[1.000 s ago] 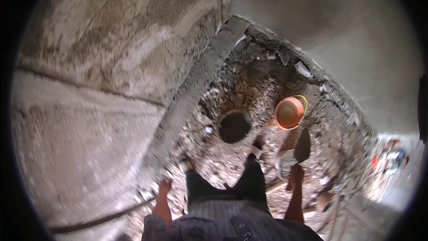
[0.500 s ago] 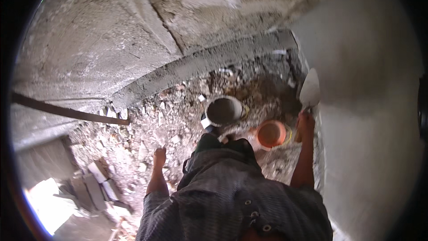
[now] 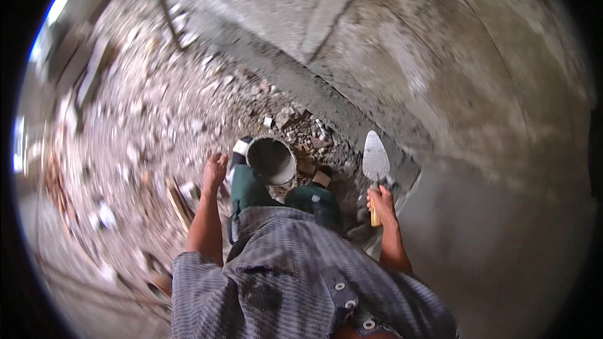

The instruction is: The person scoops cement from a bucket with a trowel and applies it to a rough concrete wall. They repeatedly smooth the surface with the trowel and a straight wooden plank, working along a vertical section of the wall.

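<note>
A pointed trowel (image 3: 375,157) with a grey-smeared blade and a yellowish wooden handle is in my right hand (image 3: 382,201). My fingers wrap round the handle, and the blade points away from me, over the foot of the wall. In front of my legs stands a round bucket (image 3: 289,154) with grey mortar inside, between my two shoes. My left hand (image 3: 216,169) hangs to the left of the bucket, holding nothing, its fingers loosely bent and somewhat apart.
Broken stone and rubble (image 3: 160,110) cover the ground at left. A band of grey mortar (image 3: 270,56) runs along the foot of the rough wall (image 3: 458,69). A smooth grey surface (image 3: 496,232) lies at right. A wooden piece (image 3: 180,203) rests near my left forearm.
My view has swung to the right, so the wall now fills the upper right. The trowel, still in my right hand, has come away from the smooth surface. An orange bucket has left view.
</note>
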### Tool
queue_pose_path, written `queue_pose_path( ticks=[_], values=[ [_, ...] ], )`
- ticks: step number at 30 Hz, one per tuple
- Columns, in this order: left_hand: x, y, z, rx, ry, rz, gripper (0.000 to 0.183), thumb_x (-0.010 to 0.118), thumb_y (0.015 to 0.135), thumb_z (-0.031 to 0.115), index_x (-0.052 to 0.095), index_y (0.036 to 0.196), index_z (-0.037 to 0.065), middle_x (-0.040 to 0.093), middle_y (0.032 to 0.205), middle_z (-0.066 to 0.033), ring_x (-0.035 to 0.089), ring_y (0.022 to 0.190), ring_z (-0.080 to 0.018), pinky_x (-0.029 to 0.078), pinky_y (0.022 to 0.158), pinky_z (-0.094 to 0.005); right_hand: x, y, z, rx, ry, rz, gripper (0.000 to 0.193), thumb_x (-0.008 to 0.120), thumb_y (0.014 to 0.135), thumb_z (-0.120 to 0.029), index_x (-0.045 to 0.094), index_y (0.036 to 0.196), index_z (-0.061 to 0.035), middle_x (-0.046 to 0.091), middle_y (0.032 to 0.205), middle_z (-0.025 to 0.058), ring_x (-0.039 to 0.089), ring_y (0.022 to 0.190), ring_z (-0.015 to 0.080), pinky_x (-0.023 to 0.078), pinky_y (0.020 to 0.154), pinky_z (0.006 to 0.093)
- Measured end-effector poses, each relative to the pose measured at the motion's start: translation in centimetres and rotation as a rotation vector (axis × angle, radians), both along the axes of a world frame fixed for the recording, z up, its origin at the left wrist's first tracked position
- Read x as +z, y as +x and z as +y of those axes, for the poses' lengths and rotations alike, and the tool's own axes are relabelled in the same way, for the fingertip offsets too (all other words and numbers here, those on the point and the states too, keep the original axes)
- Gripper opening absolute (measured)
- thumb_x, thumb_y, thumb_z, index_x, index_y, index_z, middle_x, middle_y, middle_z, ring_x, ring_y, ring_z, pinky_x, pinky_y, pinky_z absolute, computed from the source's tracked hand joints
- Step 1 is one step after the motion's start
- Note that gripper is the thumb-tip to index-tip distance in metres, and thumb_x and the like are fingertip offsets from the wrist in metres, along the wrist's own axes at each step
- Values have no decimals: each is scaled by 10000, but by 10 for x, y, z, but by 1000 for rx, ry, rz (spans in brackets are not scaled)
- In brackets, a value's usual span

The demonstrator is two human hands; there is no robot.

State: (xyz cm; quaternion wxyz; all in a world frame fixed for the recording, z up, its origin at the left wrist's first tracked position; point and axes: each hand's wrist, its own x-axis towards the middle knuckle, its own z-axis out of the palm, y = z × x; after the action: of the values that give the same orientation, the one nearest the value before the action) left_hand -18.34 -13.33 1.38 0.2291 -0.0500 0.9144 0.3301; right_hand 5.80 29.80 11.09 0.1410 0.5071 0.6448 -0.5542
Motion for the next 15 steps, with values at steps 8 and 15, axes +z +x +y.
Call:
queue_pose_path(
  ticks=[8, 15],
  values=[
    [16, 191, 73, 476, 138, -71, 425, 527, 835, 357, 574, 1060, -1, 587, 1046, -205, 556, 993, -336, 430, 852, -384, 8, -32, 112, 502, 97, -154, 192, 563, 799, -210, 504, 873, -43, 526, 647, 21, 505, 468, 94, 415, 410, 251],
    [-11, 279, 109, 456, -149, -57, 295, 575, 786, 256, 588, 996, 49, 595, 979, -155, 572, 908, -314, 442, 757, -425, 0, -95, 91, 755, 161, -160, 191, 572, 791, -208, 502, 822, -33, 521, 633, 24, 507, 463, 100, 405, 409, 253]
  ],
)
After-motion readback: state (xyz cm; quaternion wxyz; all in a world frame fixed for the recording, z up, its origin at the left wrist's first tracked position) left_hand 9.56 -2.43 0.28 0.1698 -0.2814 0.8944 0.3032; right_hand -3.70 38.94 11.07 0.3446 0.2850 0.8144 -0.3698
